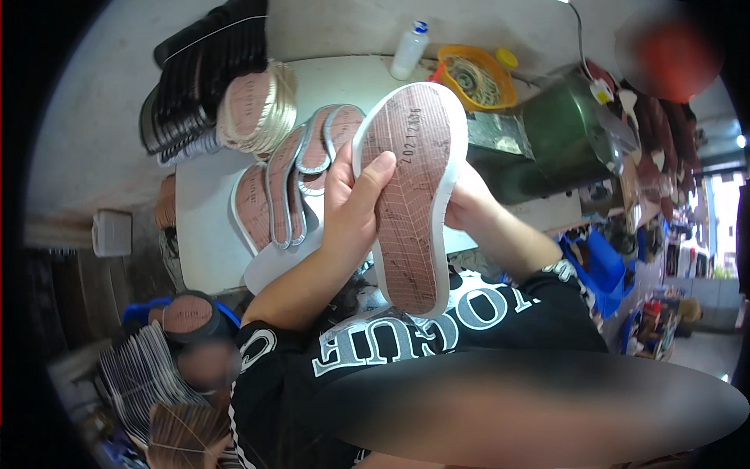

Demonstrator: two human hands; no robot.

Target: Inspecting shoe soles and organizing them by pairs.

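Upright before my chest is a shoe sole [414, 227] with a brown-pink, line-patterned face, dark printed marks and a white rim. My left hand [351, 203] grips its left edge, the thumb pressed on the face and the fingers behind. At the right edge, my right hand [466, 199] reaches behind the sole; most of its fingers are hidden there. Beyond my left hand, several grey-rimmed soles [285, 187] overlap on the white table [207, 227].
Bundled black-rimmed soles [211, 74] and a cream-rimmed stack [262, 109] stand at the far left. A clear bottle [409, 53] and a yellow basket [476, 82] holding cord sit at the back. To the right is a dark green rounded object [566, 129]. More stacked soles [144, 375] lie lower left.
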